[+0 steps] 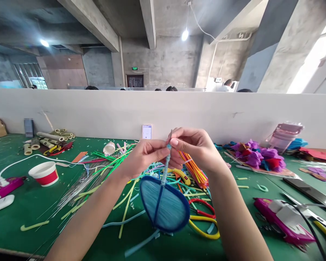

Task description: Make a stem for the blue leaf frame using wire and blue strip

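Observation:
Between my hands hangs a blue leaf-shaped craft piece (171,206), with a dark blue rim, a midrib and lighter blue thread-like filling. Its light blue wrapped stem (165,168) points upward. My left hand (142,156) pinches this stem near its top with thumb and forefinger. Close against it, my right hand (192,146) has thumb and fingers pressed together at the stem's tip, where a thin end sticks up. The fingers partly hide the tip. Below the leaf, light blue strips (142,243) lie on the green table.
Behind the hands lie orange pipe cleaners (197,170), a yellow cutter (183,175) and scissors with red and yellow handles (205,226). Thin wires (78,188) and a paper cup (45,174) are left. Power strips (285,221) and purple flowers (252,157) sit right. A phone (147,132) leans on the partition.

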A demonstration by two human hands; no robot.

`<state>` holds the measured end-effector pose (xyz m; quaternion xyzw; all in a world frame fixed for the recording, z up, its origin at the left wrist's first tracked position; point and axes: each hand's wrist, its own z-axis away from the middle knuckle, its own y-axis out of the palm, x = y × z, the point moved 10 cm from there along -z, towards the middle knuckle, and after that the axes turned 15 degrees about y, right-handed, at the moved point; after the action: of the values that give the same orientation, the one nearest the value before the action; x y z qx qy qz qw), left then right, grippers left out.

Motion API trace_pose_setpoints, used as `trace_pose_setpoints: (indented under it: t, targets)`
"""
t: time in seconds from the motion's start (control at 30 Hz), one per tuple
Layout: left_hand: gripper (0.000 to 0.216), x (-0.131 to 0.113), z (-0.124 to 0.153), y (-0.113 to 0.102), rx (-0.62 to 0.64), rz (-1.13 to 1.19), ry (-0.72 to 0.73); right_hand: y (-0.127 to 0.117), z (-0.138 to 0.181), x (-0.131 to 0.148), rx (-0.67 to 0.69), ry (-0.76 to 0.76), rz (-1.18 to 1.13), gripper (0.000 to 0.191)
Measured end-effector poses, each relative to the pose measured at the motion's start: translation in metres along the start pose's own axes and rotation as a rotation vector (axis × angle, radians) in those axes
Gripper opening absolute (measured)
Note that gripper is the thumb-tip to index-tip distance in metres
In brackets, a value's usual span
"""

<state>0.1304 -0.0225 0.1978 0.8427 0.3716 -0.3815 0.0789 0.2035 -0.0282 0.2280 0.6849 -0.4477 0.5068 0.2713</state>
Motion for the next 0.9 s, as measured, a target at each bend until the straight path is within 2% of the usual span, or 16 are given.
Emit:
trace_pose_setpoints:
  t: [0.23,0.4,0.5,0.57,0.6,0.7,0.77,0.83,0.9]
  targets:
    - [0.037,0.011,-0.001,-0.027,-0.153,-0.304,0.003,-0.040,-0.002,0.002,-0.420,0.002,0.323,0.025]
    - [0.043,-0.001,0.000,-0.036,-0.207,-0.676,0.032,-0.041,0.011,0.019,-0.590,-0.089,0.428,0.025]
    - [0.043,-0.012,0.000,-0.037,-0.245,-0.790,0.056,-0.037,0.020,0.029,-0.661,-0.126,0.498,0.022]
    - [0.050,-0.013,0.002,-0.030,-0.207,-0.807,0.006,-0.037,0.023,0.033,-0.697,-0.138,0.517,0.020]
    - [0.061,-0.011,0.005,-0.023,-0.160,-0.809,-0.036,-0.037,0.024,0.034,-0.719,-0.142,0.530,0.019]
    - [0.124,0.007,0.025,0.012,0.024,-0.823,-0.159,-0.038,0.029,0.036,-0.801,-0.159,0.577,0.017]
    - [0.145,0.026,0.044,0.032,0.042,-0.841,-0.193,-0.037,0.032,0.036,-0.847,-0.166,0.580,0.018]
    - [0.147,0.046,0.060,0.044,-0.003,-0.878,-0.171,-0.033,0.033,0.034,-0.870,-0.156,0.562,0.021]
    - [0.135,0.060,0.068,0.049,-0.060,-0.915,-0.081,-0.029,0.034,0.033,-0.873,-0.139,0.551,0.023]
